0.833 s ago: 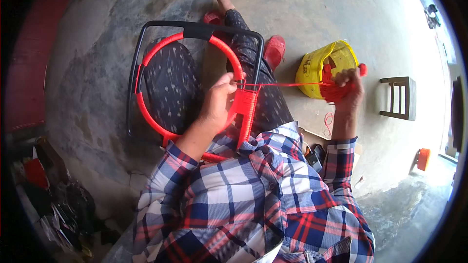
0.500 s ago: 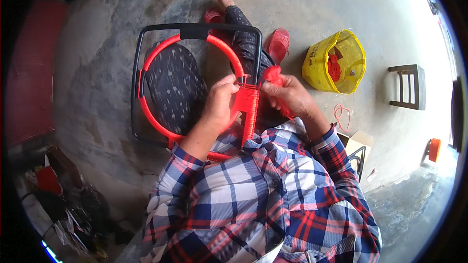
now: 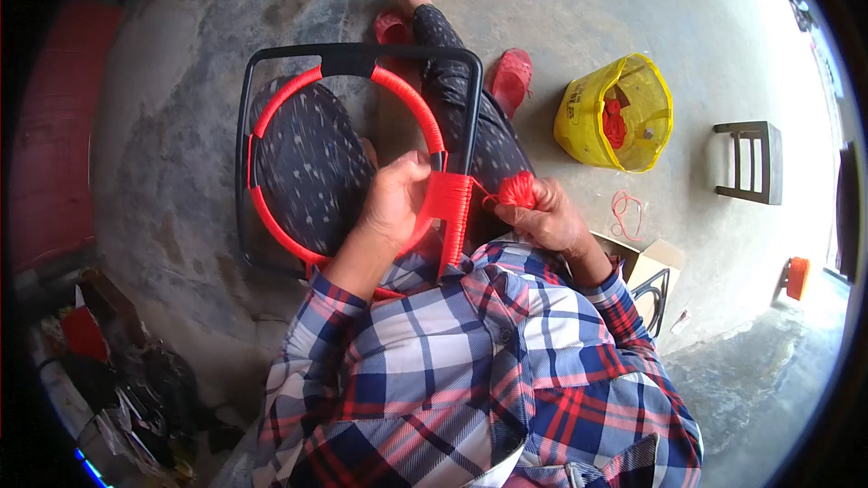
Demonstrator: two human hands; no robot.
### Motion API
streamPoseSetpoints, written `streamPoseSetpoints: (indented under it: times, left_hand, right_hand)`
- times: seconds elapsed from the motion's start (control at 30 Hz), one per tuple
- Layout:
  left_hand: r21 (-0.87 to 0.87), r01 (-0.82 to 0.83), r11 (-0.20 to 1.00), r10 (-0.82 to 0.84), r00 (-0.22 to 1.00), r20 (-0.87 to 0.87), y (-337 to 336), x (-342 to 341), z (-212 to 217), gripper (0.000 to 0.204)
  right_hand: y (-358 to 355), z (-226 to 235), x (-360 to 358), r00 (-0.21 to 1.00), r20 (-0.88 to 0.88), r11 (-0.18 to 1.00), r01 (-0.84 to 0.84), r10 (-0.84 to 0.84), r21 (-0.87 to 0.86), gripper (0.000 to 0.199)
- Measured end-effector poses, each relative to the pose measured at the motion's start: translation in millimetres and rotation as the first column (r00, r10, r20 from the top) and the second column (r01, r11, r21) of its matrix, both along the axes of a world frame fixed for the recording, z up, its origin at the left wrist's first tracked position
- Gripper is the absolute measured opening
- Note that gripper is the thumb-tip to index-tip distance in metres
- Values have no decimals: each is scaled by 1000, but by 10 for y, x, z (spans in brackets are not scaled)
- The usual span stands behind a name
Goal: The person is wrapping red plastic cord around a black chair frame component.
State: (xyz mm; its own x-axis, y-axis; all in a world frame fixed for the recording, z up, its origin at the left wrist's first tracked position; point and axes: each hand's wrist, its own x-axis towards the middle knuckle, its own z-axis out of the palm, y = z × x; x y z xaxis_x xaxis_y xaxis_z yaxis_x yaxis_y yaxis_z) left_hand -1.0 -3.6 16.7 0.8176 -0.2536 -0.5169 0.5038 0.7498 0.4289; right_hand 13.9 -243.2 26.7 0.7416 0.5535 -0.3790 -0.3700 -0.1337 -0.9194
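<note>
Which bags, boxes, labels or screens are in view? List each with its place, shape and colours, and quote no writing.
Yellow plastic bag: on the concrete floor, ahead and to the right of the right hand, open-topped, with red cord inside.
Cardboard box: on the floor by the right elbow, small, brown, flaps open.
Labels, signs, screens: none that can be made out.

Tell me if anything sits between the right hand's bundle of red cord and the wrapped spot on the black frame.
Nothing visible does. The right hand holds the red cord bundle just beside the black frame, and a short strand runs straight to the red wrapping. The left hand grips the frame's other side.
</note>
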Motion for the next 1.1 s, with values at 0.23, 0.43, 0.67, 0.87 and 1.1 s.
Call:
streamPoseSetpoints:
  times: [0.23, 0.43, 0.67, 0.87, 1.1]
  left_hand:
    - [-71, -51, 996, 55, 998, 43, 82, 84, -87, 17]
    - [-57, -24, 998, 25, 999, 31, 115, 51, -25, 15]
    - [-32, 7, 999, -5, 997, 76, 67, 124, -129, 22]
    - [233, -231, 944, 185, 961, 203, -85, 86, 34, 36]
    - [545, -337, 767, 121, 912, 393, -85, 85, -15, 36]
  right_hand:
    - [-403, -243, 218, 906, -259, 921, 372, -334, 112, 11]
    - [-2058, -1034, 314, 273, -355, 212, 956, -894, 202, 13]
    - [-1646, -736, 416, 384, -244, 318, 909, -891, 270, 33]
    - [69, 7, 704, 757, 633, 966, 254, -164, -53, 29]
    - [728, 185, 744, 235, 966, 946, 278, 104, -170, 49]
